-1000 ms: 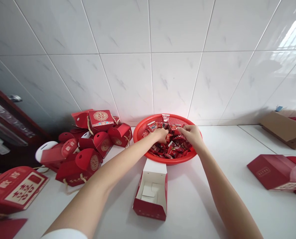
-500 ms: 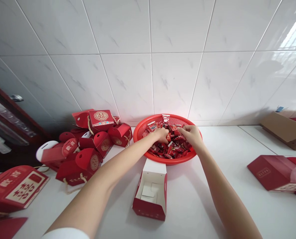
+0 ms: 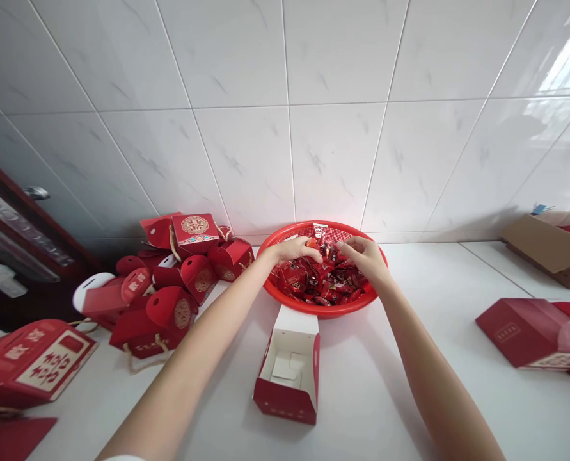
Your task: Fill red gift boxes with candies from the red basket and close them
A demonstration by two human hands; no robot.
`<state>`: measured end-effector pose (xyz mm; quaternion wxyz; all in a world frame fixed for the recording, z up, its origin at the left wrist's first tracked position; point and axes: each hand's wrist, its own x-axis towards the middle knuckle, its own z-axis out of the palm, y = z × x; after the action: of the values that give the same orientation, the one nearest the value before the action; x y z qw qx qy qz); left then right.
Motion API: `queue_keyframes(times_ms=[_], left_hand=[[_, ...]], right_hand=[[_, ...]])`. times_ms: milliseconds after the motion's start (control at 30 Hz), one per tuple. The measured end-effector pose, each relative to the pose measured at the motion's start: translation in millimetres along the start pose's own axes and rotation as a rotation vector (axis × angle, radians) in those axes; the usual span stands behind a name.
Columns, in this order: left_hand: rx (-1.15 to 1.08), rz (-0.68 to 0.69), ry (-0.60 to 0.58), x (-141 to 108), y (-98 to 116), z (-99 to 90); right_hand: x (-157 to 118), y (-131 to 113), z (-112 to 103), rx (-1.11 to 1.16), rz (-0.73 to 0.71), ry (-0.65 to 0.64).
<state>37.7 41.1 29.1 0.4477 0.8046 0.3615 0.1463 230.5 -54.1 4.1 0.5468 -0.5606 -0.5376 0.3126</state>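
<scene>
1. Shifted left and slightly far since half a second ago, the left hand [image 3: 292, 248] is now over the left part of the red basket [image 3: 345, 311]; the right hand [image 3: 367, 259] stays almost where it was, over the right part.
2. Left thumb and fingers are bent around a bit of red wrapping; I cannot tell whether they are clamped on it.
3. Right thumb and fingertips are close together at the wrapped packets [image 3: 337, 287]; whether they pinch one cannot be told.
4. Those packets lie heaped inside the basket, between and below the hands.
5. Near the basket, an open box [image 3: 285, 402] stands on the white counter [image 3: 375, 397].
6. Red boxes [image 3: 153, 317] are piled to the left; a cardboard box [image 3: 544, 246] sits far right.
</scene>
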Motion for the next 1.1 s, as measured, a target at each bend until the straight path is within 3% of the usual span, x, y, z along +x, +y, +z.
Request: queue_keyframes(times_ms=[233,300,500,800,1100], left_hand=[[-0.234,0.081,-0.075,-23,1,-0.3],[-0.275,0.097,-0.06,-26,-2,0.2],[-0.44,0.141,0.038,-31,-17,4.2],[-0.526,0.127,0.129,-32,-22,6.6],[-0.479,0.168,0.078,-31,-26,7.1]], right_hand=[[-5,-6,-3,0.166,0.021,-0.299],[-5,-6,-4,0.202,0.004,-0.31],[-4,-3,-5,0.271,0.064,-0.149],[-6,-6,-3,0.101,0.065,-0.462],[0,7,-3,-0.019,0.026,-0.463]])
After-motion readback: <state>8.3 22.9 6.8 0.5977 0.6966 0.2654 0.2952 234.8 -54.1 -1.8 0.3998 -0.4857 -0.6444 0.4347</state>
